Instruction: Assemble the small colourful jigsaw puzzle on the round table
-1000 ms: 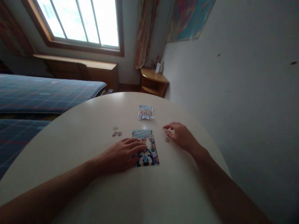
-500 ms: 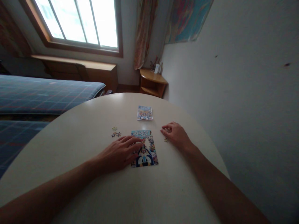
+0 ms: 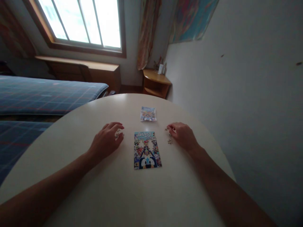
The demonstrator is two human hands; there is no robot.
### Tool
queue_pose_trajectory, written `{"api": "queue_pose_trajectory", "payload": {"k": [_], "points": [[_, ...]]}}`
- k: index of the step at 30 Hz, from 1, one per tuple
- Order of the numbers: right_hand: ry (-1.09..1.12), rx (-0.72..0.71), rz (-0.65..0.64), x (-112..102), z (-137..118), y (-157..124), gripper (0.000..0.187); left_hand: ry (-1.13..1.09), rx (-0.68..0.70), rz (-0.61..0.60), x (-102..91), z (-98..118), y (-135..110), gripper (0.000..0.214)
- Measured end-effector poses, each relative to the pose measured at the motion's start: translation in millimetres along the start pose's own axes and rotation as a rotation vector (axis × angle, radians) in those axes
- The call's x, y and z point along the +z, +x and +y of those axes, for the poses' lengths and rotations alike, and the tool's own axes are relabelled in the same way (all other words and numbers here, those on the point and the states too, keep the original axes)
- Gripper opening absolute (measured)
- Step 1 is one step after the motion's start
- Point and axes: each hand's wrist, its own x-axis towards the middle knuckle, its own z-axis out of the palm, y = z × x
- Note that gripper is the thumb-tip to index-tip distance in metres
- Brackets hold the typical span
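A small colourful jigsaw puzzle (image 3: 147, 150) lies flat on the round white table (image 3: 132, 195), with a few gaps near its middle. My left hand (image 3: 106, 140) rests left of the puzzle, its fingers curled over a few loose pieces (image 3: 118, 135). My right hand (image 3: 182, 135) lies right of the puzzle with fingers curled together at a loose piece (image 3: 166, 129); another loose piece (image 3: 169, 142) sits just beside that hand. A small printed picture card (image 3: 148, 113) lies farther back on the table.
A blue plaid bed (image 3: 44, 94) stands to the left beyond the table. A wooden corner shelf (image 3: 156, 82) and a long wooden cabinet (image 3: 78, 69) sit under the window. A white wall runs close along the right side.
My left hand has lifted off the puzzle and moved left onto the loose pieces. My right hand's fingers have curled in at the pieces on the right.
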Motion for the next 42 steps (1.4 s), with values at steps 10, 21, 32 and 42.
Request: {"api": "queue_pose_trajectory", "payload": {"k": [10,21,32,42], "points": [[0.513,-0.231,0.021,10.5,-53.5,-14.8,0.012,-0.234,0.183,-0.082,17.3,14.7,-5.1,0.017],[0.534,-0.440,-0.079,26.5,-64.2,-15.1,0.010,-0.291,0.347,-0.159,21.9,27.7,-8.7,0.018],[0.528,-0.327,-0.082,25.2,-64.6,-15.8,0.017,-0.284,0.399,-0.165,22.6,26.5,-9.8,0.021],[0.577,-0.267,-0.095,22.7,-69.2,-16.6,0.010,-0.278,0.393,-0.185,21.3,27.8,-9.1,0.024]]}}
